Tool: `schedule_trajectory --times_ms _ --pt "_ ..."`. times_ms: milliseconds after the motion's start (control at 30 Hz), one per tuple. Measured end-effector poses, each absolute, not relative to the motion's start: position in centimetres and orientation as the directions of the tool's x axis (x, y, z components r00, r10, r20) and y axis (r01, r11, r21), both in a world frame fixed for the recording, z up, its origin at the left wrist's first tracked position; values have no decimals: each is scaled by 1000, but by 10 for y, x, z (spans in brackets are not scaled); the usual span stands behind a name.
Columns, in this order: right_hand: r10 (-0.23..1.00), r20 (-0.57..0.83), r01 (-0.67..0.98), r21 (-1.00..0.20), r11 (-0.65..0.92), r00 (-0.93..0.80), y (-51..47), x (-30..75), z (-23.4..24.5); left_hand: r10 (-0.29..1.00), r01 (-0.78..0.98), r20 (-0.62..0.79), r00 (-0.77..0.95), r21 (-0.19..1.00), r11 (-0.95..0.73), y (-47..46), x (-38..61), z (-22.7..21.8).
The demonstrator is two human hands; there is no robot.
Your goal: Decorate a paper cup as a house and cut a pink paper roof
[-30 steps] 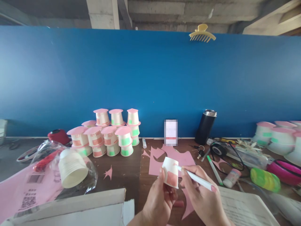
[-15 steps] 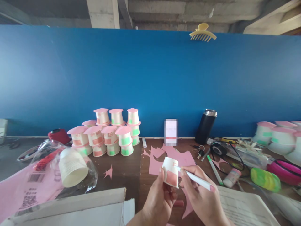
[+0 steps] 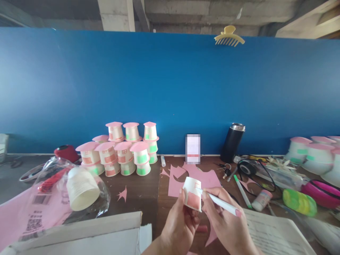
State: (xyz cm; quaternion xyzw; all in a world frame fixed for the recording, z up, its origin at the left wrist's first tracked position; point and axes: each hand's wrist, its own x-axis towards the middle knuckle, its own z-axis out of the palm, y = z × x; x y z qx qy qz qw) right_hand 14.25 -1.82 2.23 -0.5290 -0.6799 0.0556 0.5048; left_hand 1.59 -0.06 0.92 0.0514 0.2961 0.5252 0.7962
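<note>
One paper cup (image 3: 192, 199), left hand (image 3: 179, 225) pinching it, right hand (image 3: 227, 221) pinching a marker (image 3: 224, 204), has cut pink paper (image 3: 208, 180) and black flask (image 3: 232, 144) behind.

No legible text — blurred page (image 3: 278, 232), bag codes (image 3: 34, 222)

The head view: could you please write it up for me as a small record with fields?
Left grip: holds a tilted white paper cup marked with a red-pink block
Right grip: holds a white marker, tip at the cup's side
To the left: stacked cups with pink tops; nested white cups with a clear plastic bag around them
Beyond the cup: cut pink paper; black bottle
To the right: green-and-white marker; printed sheet, too blurred to read
Backdrop: blue panel; yellow claw clip at its top edge
</note>
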Motion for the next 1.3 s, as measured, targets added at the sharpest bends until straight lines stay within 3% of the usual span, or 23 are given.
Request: schedule_trajectory --times_ms 767,1300 --pt "785 617 671 -606 427 59 -20 140 24 866 -806 -409 287 386 449 0 16 10" --pt "779 623 657 -615 436 66 -20 139 26 846 -826 -435 308 320 465 -1 14 14"
